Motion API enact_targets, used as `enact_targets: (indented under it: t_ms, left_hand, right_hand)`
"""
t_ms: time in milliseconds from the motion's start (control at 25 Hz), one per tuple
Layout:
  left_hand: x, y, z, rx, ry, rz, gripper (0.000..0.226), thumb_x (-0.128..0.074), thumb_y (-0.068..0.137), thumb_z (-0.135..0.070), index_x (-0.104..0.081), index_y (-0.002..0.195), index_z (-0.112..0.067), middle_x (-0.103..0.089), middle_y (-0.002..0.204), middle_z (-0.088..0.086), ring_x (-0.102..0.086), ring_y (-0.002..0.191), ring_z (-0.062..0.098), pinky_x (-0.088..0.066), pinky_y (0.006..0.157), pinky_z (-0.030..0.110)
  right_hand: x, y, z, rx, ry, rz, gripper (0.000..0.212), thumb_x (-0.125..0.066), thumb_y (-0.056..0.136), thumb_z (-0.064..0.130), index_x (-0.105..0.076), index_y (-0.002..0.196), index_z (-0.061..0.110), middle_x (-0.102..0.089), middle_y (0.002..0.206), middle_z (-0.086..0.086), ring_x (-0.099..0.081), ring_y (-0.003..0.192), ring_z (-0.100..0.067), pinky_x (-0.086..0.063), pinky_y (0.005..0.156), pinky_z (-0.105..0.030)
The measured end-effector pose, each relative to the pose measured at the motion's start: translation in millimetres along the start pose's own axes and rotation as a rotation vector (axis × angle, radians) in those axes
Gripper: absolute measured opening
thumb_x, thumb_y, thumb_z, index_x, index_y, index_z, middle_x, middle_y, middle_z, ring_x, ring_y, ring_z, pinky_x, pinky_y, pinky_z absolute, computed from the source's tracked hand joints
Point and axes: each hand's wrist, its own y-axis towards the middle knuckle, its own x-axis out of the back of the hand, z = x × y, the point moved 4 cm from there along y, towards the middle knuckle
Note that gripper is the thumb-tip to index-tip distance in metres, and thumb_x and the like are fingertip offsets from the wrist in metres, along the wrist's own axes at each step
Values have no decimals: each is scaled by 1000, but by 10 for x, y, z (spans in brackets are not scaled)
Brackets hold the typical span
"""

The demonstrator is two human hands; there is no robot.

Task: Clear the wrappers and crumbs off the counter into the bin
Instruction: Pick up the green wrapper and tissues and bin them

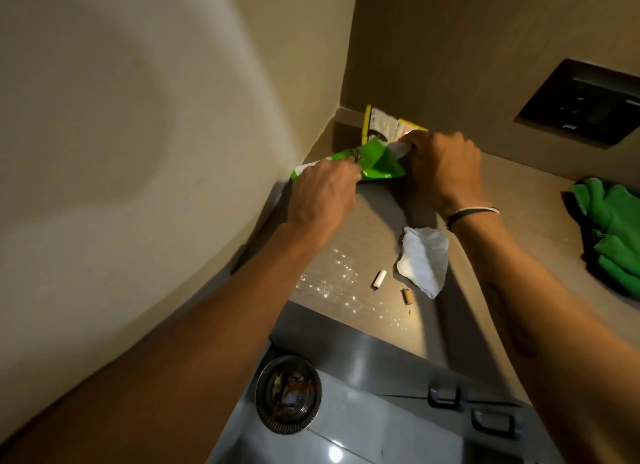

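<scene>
Spanning the frame, pale wood-grain counter point(381, 221) remains littered; round metal bin point(288, 398) waits near-left on the floor. Both hands' fingers, left hand point(320, 195) and right hand point(443, 170), grip crumpled green foil wrapper point(377, 163) far-left. White paper scrap point(424, 255) and scattered white crumbs point(332, 283) remain.

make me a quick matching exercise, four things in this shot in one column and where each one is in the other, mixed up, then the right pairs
Things:
1. green wrapper
2. white tissue
3. green cloth
4. bin

Places:
A. on the floor below the counter edge
B. gripped by both hands in the far corner
C. far right of the counter
D. lying loose on the counter beside the crumbs

Pairs: 1-B, 2-D, 3-C, 4-A
</scene>
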Motion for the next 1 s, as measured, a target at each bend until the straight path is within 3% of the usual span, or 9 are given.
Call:
enact_targets:
  t_ms: [160, 280, 400, 520, 680, 760, 840, 920, 1000]
  left_hand:
    - [433, -739, 7, -8, -396, -437, 32, -58, 107, -12, -71, 135, -4, -70, 142, 12, -69, 131, 26, -55, 109, 33]
    - [525, -1686, 98, 105, -564, -594, 31, -58, 106, -8, -68, 135, -3, -70, 139, 12, -67, 133, 23, -52, 111, 25]
    - [435, -2640, 171, 253, -554, -609, 31, -54, 109, -17, -66, 136, -5, -74, 132, 12, -72, 119, 14, -46, 104, 9]
    - [173, -3457, 388, 451, -411, -523, 34, -57, 107, -14, -75, 115, 14, -79, 99, 32, -67, 89, 23, -40, 90, -2]
    - [-468, -4152, 672, 622, -462, -356, 32, -58, 105, -7, -70, 134, 1, -74, 130, 10, -67, 115, -12, -40, 96, -1]
    - [-902, -4299, 835, 657, -492, -242, 36, -57, 106, -17, -68, 139, -7, -75, 132, 9, -75, 111, 6, -47, 93, 5]
    - [-1465, -4422, 1007, 703, -475, -93, 35, -60, 106, -15, -69, 139, -7, -78, 128, 14, -79, 103, 30, -56, 88, 25]
    - [-2047, -4459, 1169, 737, -452, 24, 33, -58, 107, -11, -71, 136, -5, -79, 123, 17, -78, 98, 36, -60, 85, 41]
    - [-2610, -4431, 1340, 753, -425, 49, 27, -58, 107, -13, -78, 122, -4, -82, 106, 17, -77, 87, 34, -59, 74, 38]
  right_hand:
    - [577, -887, 270, 49, 292, -462, 40, -54, 97, 11, -78, 126, 25, -77, 131, -1, -78, 111, -26, -60, 84, -38]
    - [740, -1831, 669, 154, 501, -490, 34, -54, 106, 5, -76, 129, 16, -72, 137, -2, -77, 113, -17, -60, 93, -32]
    - [695, -2655, 1030, 254, 626, -351, 29, -62, 103, 1, -75, 129, 8, -71, 138, -10, -72, 127, -19, -61, 103, -41]
    - [438, -3319, 1375, 328, 677, -220, 25, -69, 102, 4, -75, 127, 5, -71, 137, -11, -70, 130, -19, -63, 101, -41]
    - [-253, -4062, 1550, 319, 653, 14, 29, -56, 111, 22, -78, 125, 10, -75, 133, -9, -74, 123, -21, -65, 98, -39]
    - [-790, -4273, 1484, 231, 615, 179, 29, -56, 107, 12, -78, 125, 12, -77, 131, -8, -77, 118, -21, -66, 96, -39]
    - [-1411, -4421, 1422, 132, 553, 376, 36, -63, 96, 1, -78, 126, 13, -79, 126, -9, -80, 110, -27, -68, 87, -42]
    - [-2051, -4524, 1399, 69, 460, 530, 41, -66, 95, 0, -76, 130, 19, -83, 114, -9, -81, 94, -32, -68, 75, -42]
    - [-2677, -4604, 1429, 76, 365, 599, 41, -63, 99, 8, -71, 135, 27, -83, 106, -8, -79, 86, -34, -64, 73, -40]
